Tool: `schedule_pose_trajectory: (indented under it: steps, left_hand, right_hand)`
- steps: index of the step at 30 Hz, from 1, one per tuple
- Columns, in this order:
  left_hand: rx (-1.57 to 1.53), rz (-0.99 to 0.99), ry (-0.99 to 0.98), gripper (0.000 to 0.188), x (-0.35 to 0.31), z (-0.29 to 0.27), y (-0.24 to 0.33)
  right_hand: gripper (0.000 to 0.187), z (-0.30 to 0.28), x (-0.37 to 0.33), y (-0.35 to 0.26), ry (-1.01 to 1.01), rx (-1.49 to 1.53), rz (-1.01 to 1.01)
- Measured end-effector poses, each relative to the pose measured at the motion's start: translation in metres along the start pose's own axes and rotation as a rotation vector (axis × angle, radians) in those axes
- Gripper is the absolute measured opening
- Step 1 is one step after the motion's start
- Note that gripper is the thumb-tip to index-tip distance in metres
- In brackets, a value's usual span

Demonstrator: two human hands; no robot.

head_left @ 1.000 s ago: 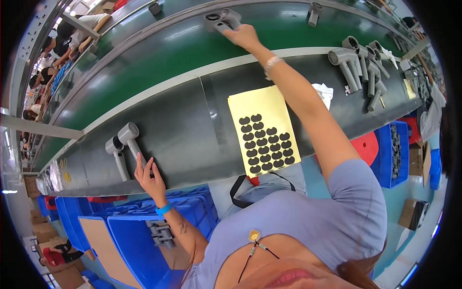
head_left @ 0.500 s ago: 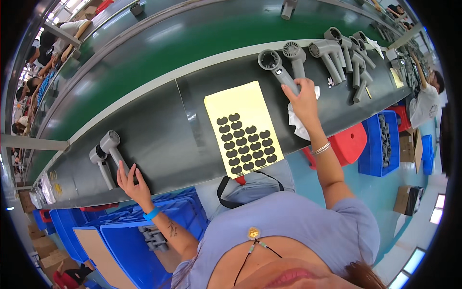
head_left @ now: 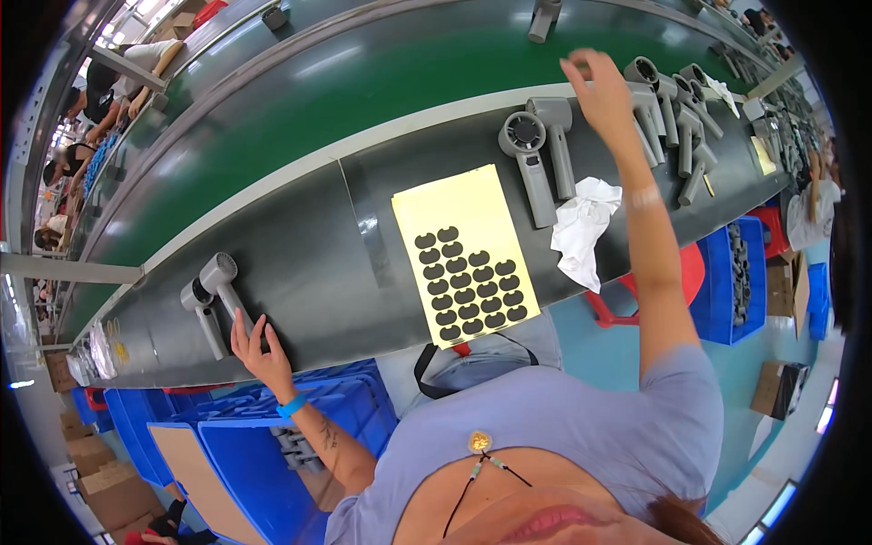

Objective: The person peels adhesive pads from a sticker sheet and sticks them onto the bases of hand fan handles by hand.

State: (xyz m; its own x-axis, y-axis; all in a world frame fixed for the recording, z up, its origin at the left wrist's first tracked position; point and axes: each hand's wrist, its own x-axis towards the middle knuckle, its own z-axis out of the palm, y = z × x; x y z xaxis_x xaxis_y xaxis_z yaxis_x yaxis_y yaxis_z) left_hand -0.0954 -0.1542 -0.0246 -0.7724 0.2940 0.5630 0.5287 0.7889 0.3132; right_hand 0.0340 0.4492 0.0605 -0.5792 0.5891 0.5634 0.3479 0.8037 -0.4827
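My right hand (head_left: 599,91) is raised above the far edge of the bench, fingers bent and apart, with nothing visible in it. Just left of it lie two grey handheld fans: one shows its dark round opening (head_left: 524,134), the other a plain head (head_left: 550,113). My left hand (head_left: 263,352) rests open at the near left edge, fingertips beside the handle of a grey fan (head_left: 218,272). Another fan (head_left: 196,295) lies against that one. Between my hands is a yellow sheet (head_left: 454,200) with rows of black stickers. A crumpled white cloth (head_left: 586,222) lies right of it.
More grey fans (head_left: 686,136) crowd the right of the bench. Beyond runs a green conveyor (head_left: 409,91) carrying a grey piece (head_left: 543,20). Blue bins (head_left: 718,291) and a red stool (head_left: 618,313) stand below. People work at the far left and right.
My right hand has let go of the fan with the dark opening and moved up and right past the bench's far edge. That fan now lies flat. My left hand stays in place.
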Motion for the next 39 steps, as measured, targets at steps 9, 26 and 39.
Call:
schedule_pose_trajectory:
  steps: [9, 26, 39]
  left_hand:
    - [-0.035, -0.006, 0.006, 0.016, 0.004, 0.002, 0.003]
    - [-0.039, -0.003, 0.030, 0.016, 0.003, 0.005, -0.002]
    - [-0.043, 0.011, 0.040, 0.016, 0.001, 0.007, -0.001]
  right_hand:
    - [0.067, 0.158, 0.136, 0.115, -0.259, -0.328, 0.110]
    - [0.047, -0.042, -0.096, 0.024, -0.112, 1.010, 0.500]
    - [0.033, -0.030, -0.155, 0.019, -0.116, 0.301, 0.351]
